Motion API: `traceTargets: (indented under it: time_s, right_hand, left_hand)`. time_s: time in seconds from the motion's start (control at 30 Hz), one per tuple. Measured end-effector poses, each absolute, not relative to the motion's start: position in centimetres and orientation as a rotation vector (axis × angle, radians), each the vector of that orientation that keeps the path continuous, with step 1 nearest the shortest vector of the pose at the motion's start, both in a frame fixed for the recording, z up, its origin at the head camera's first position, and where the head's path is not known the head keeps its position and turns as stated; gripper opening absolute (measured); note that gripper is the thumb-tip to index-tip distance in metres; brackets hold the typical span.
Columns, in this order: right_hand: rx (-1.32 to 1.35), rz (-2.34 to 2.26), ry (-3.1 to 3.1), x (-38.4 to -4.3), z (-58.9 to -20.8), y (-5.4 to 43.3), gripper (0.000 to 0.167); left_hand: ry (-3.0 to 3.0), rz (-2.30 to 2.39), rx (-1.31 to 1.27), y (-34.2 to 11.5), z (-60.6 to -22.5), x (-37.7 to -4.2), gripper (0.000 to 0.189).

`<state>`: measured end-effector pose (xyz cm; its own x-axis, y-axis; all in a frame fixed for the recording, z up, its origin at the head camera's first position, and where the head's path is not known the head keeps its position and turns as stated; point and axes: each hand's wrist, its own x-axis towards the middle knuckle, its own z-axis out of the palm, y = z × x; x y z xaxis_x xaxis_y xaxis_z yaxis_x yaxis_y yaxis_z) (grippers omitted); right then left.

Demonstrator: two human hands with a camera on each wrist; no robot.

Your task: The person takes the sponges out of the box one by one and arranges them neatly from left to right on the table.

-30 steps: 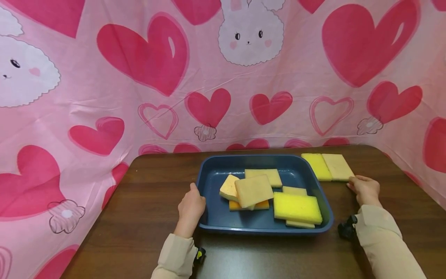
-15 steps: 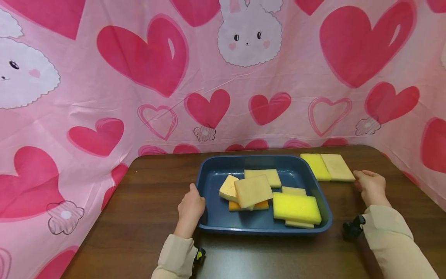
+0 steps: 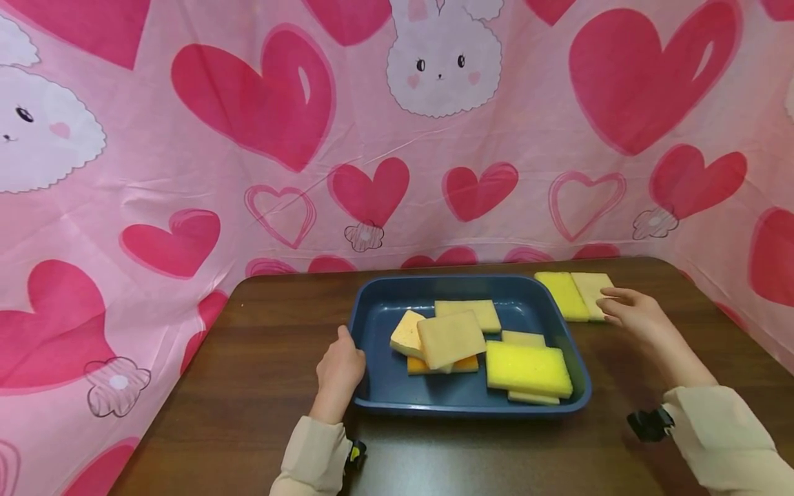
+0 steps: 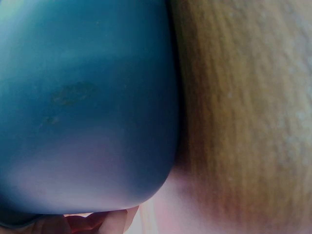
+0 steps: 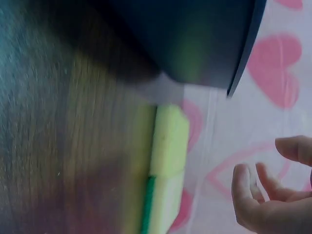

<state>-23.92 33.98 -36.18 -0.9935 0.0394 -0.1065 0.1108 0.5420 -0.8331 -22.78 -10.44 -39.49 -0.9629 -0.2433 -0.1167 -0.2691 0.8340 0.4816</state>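
Observation:
At the left wall of the blue tray (image 3: 428, 409), my left hand (image 3: 340, 368) grips the rim; its fingers (image 4: 114, 222) show past the tray's edge in the left wrist view. My right hand (image 3: 642, 320) is raised over a pale sponge (image 3: 592, 293) at the back right, hiding part of it. In the right wrist view that hand (image 5: 275, 195) holds nothing and its fingers are loosely bent, apart from the sponges. A yellow sponge (image 3: 563, 296) lies flat against the pale one, side by side. A dark green layer (image 5: 147, 204) shows under one sponge.
Inside the tray, several sponges lie in two loose piles: a pale one (image 3: 451, 339) on top at the left, a bright yellow one (image 3: 527, 368) on top at the right. The brown wooden table (image 3: 248, 386) ends at a pink heart-patterned cloth (image 3: 291, 227).
My right hand has drawn back from the pale sponge's right edge, then risen and moved left over it. The left hand and tray have stayed put.

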Motion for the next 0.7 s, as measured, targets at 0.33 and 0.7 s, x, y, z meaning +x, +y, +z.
traceTargets:
  time_s: [0.33,0.7]
  right_hand:
    - [-0.287,-1.06,2.846,-22.3,-35.3,28.6,0.04]
    - [-0.493,-0.91,2.843,-20.7,-36.2,25.3,0.037]
  left_hand:
    - [2.968,0.787,-0.408,-10.5,-39.4,-22.7,0.055]
    - [2.969,0.809,-0.395,-10.6,-39.6,-22.7,0.056]
